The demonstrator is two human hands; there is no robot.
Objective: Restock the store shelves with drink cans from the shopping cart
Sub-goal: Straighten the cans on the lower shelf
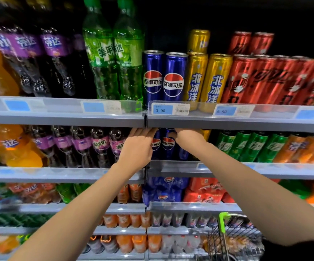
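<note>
Blue Pepsi cans (168, 146) on second shelf (227, 169), between both hands. Left hand (136, 147) flat, fingers straight against leftmost can. Right hand (187, 135) reaches behind cans; grip probably hidden, cannot tell.

Above the price tag (170, 109) marked 3.00 stand two blue cans (163, 77); beside them three gold cans (207, 72), two green bottles (113, 53). Below it, two blue cans (163, 144), four green cans (246, 146).
</note>
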